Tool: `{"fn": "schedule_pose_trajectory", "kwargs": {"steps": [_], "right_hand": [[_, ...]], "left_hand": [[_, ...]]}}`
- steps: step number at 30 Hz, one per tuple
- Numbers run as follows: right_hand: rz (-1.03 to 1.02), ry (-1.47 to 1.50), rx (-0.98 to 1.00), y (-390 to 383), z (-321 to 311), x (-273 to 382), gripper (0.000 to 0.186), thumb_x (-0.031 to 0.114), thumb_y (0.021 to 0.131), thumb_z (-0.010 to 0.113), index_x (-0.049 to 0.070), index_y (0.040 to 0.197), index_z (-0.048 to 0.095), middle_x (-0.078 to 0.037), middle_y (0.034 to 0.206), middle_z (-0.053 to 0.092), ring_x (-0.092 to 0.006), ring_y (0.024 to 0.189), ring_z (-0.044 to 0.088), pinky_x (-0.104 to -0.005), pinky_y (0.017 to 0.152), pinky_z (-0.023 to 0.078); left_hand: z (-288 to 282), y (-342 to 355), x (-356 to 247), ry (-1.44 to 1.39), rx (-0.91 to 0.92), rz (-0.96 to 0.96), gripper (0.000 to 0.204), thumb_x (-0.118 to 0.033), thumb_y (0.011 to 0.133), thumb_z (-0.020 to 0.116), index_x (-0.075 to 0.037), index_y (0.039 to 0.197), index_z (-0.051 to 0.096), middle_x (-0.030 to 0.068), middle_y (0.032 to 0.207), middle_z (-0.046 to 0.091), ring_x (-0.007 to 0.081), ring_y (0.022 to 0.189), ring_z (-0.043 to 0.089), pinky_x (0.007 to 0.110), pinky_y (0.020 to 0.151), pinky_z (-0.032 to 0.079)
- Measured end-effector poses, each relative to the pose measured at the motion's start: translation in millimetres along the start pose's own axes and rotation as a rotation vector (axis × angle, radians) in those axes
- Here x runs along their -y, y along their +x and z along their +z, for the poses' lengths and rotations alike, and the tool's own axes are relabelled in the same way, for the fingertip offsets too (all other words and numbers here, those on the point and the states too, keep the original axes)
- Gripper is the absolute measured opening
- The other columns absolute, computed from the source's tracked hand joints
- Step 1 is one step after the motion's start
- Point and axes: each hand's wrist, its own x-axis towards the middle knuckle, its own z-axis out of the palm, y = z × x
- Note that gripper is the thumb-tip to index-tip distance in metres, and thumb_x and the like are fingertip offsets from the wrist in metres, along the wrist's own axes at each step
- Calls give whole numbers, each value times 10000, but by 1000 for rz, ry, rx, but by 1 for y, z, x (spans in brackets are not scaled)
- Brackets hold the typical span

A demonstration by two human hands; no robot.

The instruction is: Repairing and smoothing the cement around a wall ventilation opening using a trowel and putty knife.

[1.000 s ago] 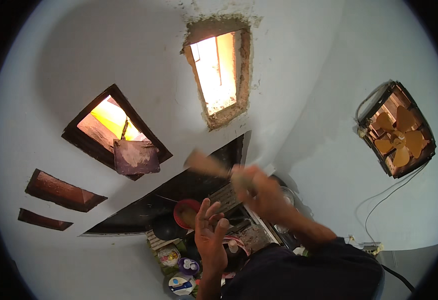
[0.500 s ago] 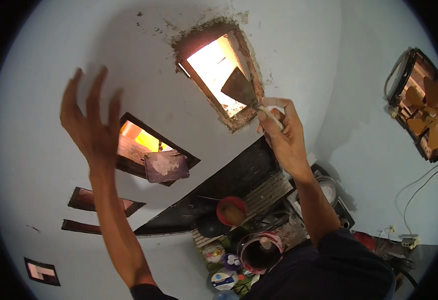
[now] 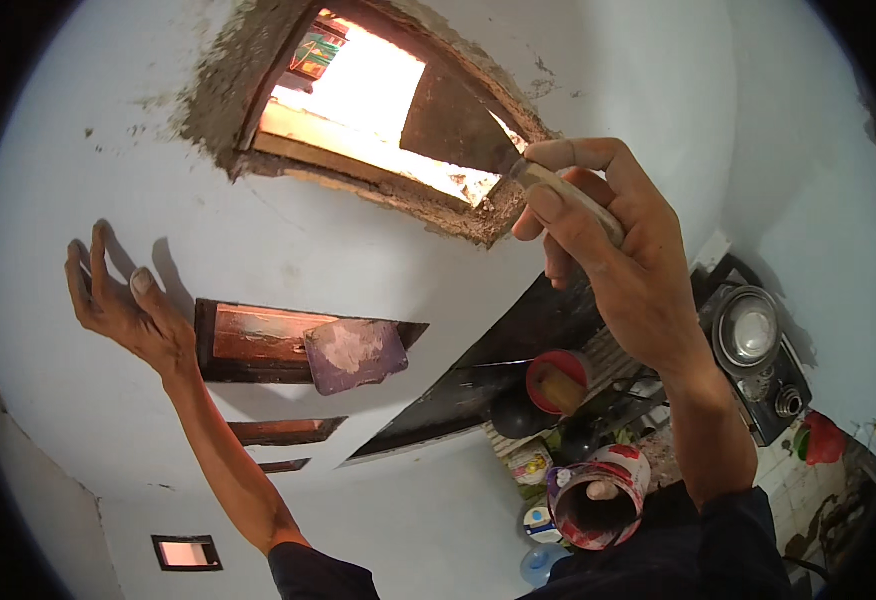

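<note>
A person is holding a scraper (image 3: 476,138) up before a rough-edged wall opening (image 3: 220,112).
The right hand (image 3: 618,235) is pinching the pale handle between thumb and fingers, the forefinger lying toward the blade; the broad, dark blade is pointing up and left, overlapping the opening's lower right part, and whether it is touching the edge one cannot tell. The left hand (image 3: 133,315) is holding nothing, its fingers spreading near the pale wall (image 3: 108,400); contact there is unclear. Between the hands and lower, a smeared purple board (image 3: 358,357) is partly covering a dark-framed opening (image 3: 205,340). Below the right hand, a red bowl (image 3: 580,370) and a stained bucket (image 3: 630,462) are standing near each other, a stove (image 3: 773,385) sitting to the right.
</note>
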Motion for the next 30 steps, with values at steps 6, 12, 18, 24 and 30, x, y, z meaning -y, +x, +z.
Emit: {"fn": "schedule_pose_trajectory", "kwargs": {"steps": [6,12,18,24,30], "right_hand": [[-86,-207,-7,-9,-24,-24,291,60,1002,785,46,1263,656,-30,951,706,-68,765,647,-248,648,529],[-505,-669,-38,5,-39,-25,277,17,916,814,29,1174,717,-71,985,735,-178,818,721,-354,710,591],[-772,-694,-32,36,-27,3,361,-33,857,862,4,1204,765,-83,989,763,-166,819,736,-318,679,584],[-1171,-688,-150,80,10,18,409,-65,807,887,-14,1196,771,-76,936,753,-161,751,694,-300,627,547],[-1192,-614,-225,89,31,2,366,-21,819,896,0,1165,777,-87,894,730,-170,712,671,-304,608,536]], "left_hand": [[1,-2,-1,34,-7,-15,683,-598,1165,377,-74,1526,626,126,1589,570,317,1546,365,564,1274,316],[-1,-1,0,39,15,-27,704,-619,1152,398,-77,1549,610,181,1599,521,335,1547,358,576,1262,330],[0,-1,-2,62,33,-32,710,-609,1146,419,-65,1566,598,202,1636,434,351,1550,352,585,1257,342],[-2,0,2,40,26,-23,725,-631,1138,422,-72,1561,607,196,1623,438,343,1563,345,590,1264,347],[2,-2,4,20,26,-22,743,-662,1121,445,-79,1549,614,180,1604,452,334,1584,334,607,1285,347]]}}
